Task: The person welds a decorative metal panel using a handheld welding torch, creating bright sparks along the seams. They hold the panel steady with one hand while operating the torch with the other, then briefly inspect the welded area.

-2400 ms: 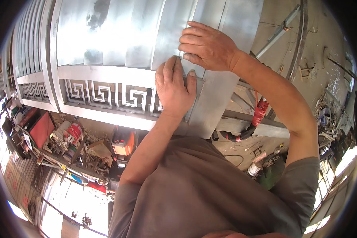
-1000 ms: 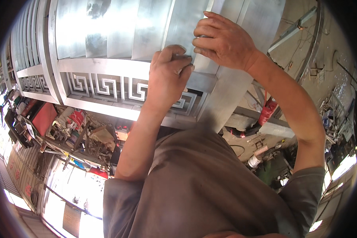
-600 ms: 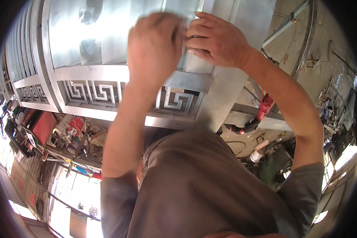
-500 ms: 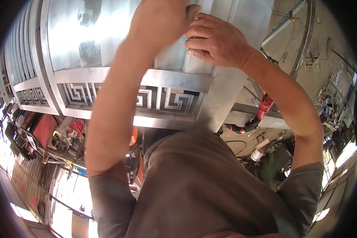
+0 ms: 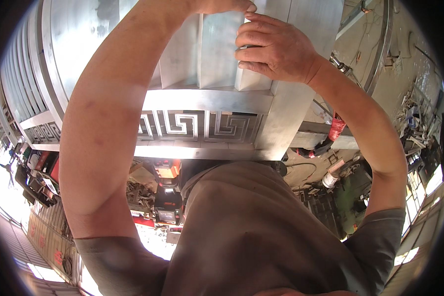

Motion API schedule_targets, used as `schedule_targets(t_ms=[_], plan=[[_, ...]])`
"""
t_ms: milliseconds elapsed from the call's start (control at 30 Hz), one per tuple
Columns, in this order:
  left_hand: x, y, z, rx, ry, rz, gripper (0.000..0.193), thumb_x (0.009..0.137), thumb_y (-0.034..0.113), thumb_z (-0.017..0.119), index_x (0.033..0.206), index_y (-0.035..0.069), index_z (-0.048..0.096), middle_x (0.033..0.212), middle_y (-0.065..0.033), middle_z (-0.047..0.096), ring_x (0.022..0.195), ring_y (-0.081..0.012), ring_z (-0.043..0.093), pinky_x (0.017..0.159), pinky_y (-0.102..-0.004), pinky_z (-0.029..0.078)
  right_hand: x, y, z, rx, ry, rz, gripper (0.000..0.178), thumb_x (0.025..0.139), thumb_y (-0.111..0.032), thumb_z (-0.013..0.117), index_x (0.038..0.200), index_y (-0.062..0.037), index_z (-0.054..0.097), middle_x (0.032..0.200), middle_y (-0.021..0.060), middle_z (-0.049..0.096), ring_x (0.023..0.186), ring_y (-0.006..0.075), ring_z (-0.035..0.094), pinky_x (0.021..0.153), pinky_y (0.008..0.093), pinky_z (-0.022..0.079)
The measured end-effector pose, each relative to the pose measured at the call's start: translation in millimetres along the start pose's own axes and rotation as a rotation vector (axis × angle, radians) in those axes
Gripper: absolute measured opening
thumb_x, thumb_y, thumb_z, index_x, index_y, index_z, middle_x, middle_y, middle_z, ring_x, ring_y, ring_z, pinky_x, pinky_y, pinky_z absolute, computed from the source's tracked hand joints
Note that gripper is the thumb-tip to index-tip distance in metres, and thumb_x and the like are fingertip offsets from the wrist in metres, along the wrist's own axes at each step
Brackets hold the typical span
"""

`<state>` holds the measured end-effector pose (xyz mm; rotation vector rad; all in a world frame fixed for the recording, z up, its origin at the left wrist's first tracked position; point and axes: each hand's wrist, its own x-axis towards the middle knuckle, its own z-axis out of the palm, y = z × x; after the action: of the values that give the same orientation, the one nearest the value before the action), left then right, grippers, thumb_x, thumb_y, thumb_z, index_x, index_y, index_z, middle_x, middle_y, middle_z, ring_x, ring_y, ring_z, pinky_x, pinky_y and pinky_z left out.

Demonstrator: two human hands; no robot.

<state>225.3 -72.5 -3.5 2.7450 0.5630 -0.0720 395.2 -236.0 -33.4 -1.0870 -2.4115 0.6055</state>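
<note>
Our bare left arm [image 5: 101, 118] slants upward, and the left hand [image 5: 222, 5] is mostly cut off by the view's top edge — we cannot tell whether it grips. Our bare right arm [image 5: 367, 121] bows outward; the right hand [image 5: 281, 49], back upward, has half-curled fingers at a ridge of the silver-grey ribbed metal panel [image 5: 219, 54], above a silver metal key-pattern fretwork [image 5: 185, 117] — its grip we cannot judge.

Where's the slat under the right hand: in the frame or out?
In: the slat ends at the rail like its neighbours; whether fixed, cannot tell.
</note>
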Motion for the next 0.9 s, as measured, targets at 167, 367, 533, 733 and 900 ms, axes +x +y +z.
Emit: schedule_targets(t_ms=[167,367,533,733,900], plan=[[1.0,4.0,-7.1,-0.051,-0.056,-0.048,0.078,0.086,0.044,0.081,0.157,0.025,0.052,0.165,-0.0136,0.043,0.157,-0.0327,0.032,0.131,-0.0563,0.021,-0.2,-2.2,-2.8,-0.002,-0.054,0.016,0.016,0.089,-0.030,0.079,0.096,-0.0170,0.073,0.108,-0.0044,0.067,0.116,0.0193,0.064,0.118,0.0403,0.049],[5.6,4.3,-7.4,-0.044,-0.037,-0.059,0.077,0.087,0.044,0.081,0.156,0.025,0.053,0.165,-0.0126,0.043,0.157,-0.0318,0.032,0.131,-0.0554,0.021,4.7,-2.5,-4.0,-0.005,-0.037,0.009,0.016,0.088,-0.029,0.080,0.095,-0.0163,0.074,0.110,-0.0037,0.068,0.117,0.0224,0.064,0.115,0.0400,0.050],[7.8,9.9,-17.5,-0.055,-0.142,-0.101,0.076,0.087,0.045,0.080,0.156,0.026,0.053,0.165,-0.0129,0.043,0.158,-0.0312,0.031,0.131,-0.0551,0.020,-39.9,-29.2,-26.2,-0.055,0.121,0.263,0.022,0.094,-0.022,0.079,0.113,-0.0115,0.076,0.123,0.0042,0.070,0.121,0.0278,0.063,0.115,0.0435,0.047],[13.3,14.3,-24.9,-0.043,-0.178,-0.122,0.077,0.089,0.046,0.079,0.158,0.028,0.051,0.166,-0.0136,0.041,0.158,-0.0314,0.031,0.131,-0.0544,0.019,-223.3,-96.1,-45.3,-0.187,0.785,1.390,0.042,0.102,-0.032,0.073,0.131,-0.0008,0.067,0.130,0.0108,0.067,0.120,0.0259,0.063,0.106,0.0377,0.048],[20.1,19.8,-28.7,0.003,-0.237,-0.127,0.078,0.089,0.045,0.080,0.158,0.029,0.050,0.166,-0.0151,0.041,0.158,-0.0315,0.032,0.131,-0.0539,0.020,-319.3,-90.0,-35.9,0.439,0.689,1.864,0.056,0.101,-0.052,0.069,0.128,-0.0035,0.068,0.112,0.0058,0.070,0.108,0.0150,0.065,0.099,0.0327,0.049]])
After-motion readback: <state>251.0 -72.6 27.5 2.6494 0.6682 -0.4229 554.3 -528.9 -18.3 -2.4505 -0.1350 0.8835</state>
